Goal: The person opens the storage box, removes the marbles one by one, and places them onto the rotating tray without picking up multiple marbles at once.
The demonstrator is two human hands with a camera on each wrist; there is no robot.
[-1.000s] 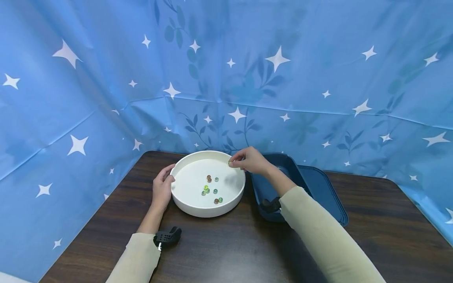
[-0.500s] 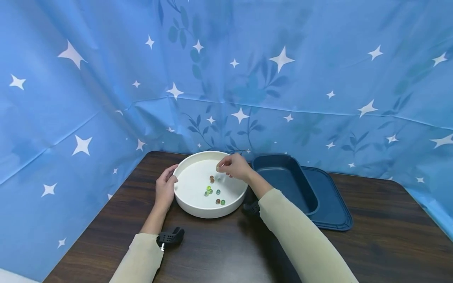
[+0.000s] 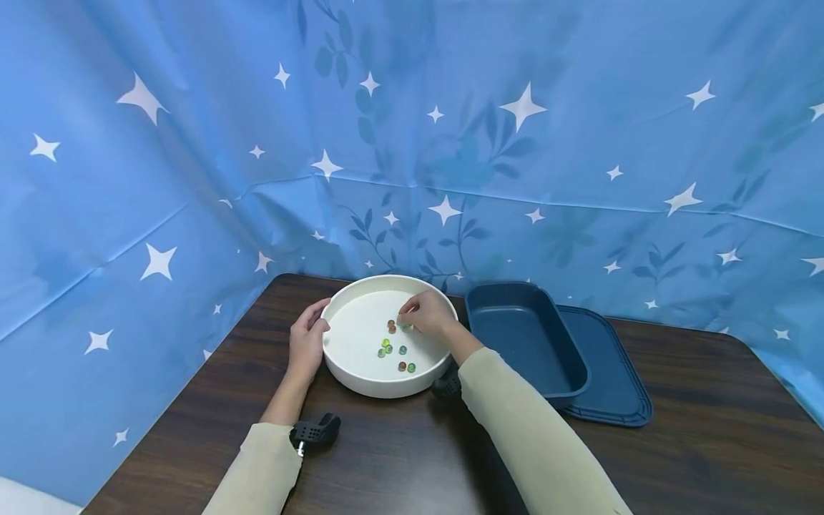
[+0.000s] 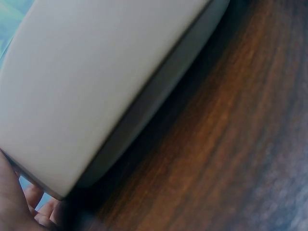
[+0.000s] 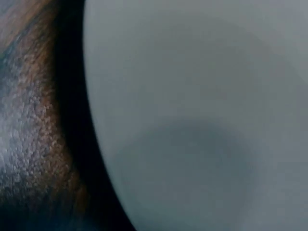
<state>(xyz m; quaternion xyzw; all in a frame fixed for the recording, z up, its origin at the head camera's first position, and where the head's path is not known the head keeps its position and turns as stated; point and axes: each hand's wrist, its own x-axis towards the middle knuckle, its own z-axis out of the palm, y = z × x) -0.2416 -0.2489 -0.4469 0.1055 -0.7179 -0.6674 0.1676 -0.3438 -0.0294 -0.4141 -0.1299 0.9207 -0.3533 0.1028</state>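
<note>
In the head view, my left hand (image 3: pixel 307 343) grips the left rim of a round white tray (image 3: pixel 380 388), thumb over the edge. The left wrist view shows the tray's outer wall (image 4: pixel 86 86) and some fingers (image 4: pixel 33 195) at its lower edge. My right hand (image 3: pixel 428 315) reaches inside the tray with thumb and fingertips pinched together just above its floor, apparently around a small glass marble that is mostly hidden. Several green, yellow and brown marbles (image 3: pixel 389 349) lie loosely on the tray floor; one greenish marble sits right below these fingertips.
A deep dark-blue rectangular box (image 3: pixel 524 322) stands right of the tray. It overlaps a flat dark-blue lid (image 3: pixel 608 372) on the dark wooden table (image 3: pixel 380 458). Behind hangs a blue curtain (image 3: pixel 412 143) with white stars.
My right hand has moved left and down from the tray's right rim toward the marbles, uncovering more of the blue box. My left hand keeps its hold on the rim.
</note>
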